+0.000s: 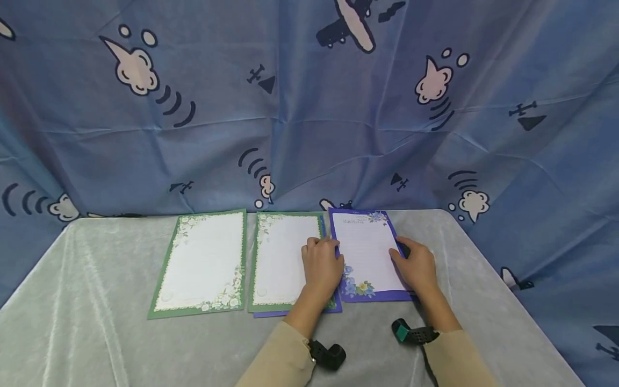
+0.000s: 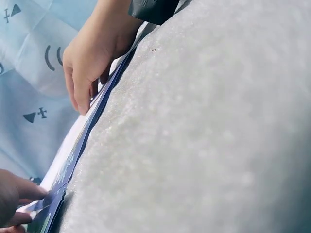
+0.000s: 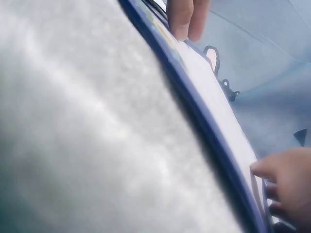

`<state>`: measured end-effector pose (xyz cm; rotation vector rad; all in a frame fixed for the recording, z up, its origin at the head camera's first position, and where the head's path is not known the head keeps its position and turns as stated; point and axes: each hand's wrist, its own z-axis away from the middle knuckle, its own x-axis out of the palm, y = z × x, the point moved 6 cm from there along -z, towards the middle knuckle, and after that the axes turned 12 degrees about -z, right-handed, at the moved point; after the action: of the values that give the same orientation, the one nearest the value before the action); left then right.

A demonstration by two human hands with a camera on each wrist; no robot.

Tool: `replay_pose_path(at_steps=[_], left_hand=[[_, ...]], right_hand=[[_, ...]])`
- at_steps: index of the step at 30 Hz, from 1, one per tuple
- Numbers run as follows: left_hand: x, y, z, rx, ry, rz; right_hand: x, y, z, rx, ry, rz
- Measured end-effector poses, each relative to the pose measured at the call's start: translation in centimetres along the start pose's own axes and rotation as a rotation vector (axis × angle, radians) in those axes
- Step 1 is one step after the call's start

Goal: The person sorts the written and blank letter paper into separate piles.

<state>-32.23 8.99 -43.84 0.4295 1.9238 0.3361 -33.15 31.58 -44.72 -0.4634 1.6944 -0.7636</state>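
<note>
A sheet of letter paper with a purple border and blue flowers [image 1: 369,252] lies on the right, with faint lines and some writing near its top. My left hand [image 1: 323,266] holds its left edge, fingers bent there and thumb on the paper. At the opposite edge my right hand [image 1: 418,266] grips the paper, its thumb on top and its other fingers down at the side, as the right wrist view shows. Beside my left hand lies a green-bordered sheet [image 1: 280,263] with white flowers. Another purple-bordered sheet [image 1: 271,315] peeks out from under it.
A second green-bordered sheet [image 1: 203,263] lies farther left, a narrow gap from the middle pile. All of it rests on a grey plush cloth [image 1: 96,333] over the table. Behind the table hangs a blue printed curtain [image 1: 217,150]. Each wrist wears a black strap.
</note>
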Motion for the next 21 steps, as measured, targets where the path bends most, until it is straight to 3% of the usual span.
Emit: replay_pose_path(at_steps=[9,14,18,21], left_hand=[[-0.3,0.4,0.0,0.007,-0.029,0.074],[0.0,1.2,0.1,0.060,-0.139,0.085],[-0.5,1.2,0.4,0.074,-0.203,0.091],[-1.8,0.6,0.3,0.064,-0.224,0.193]], right_hand=[[-0.3,-0.1,-0.1,0.001,-0.011,-0.046],[-1.1,0.1,0.1,0.051,0.024,-0.078],[-1.2,0.0,0.3,0.057,-0.009,-0.042],[-1.4,-0.8,0.4,0.024,-0.033,-0.008]])
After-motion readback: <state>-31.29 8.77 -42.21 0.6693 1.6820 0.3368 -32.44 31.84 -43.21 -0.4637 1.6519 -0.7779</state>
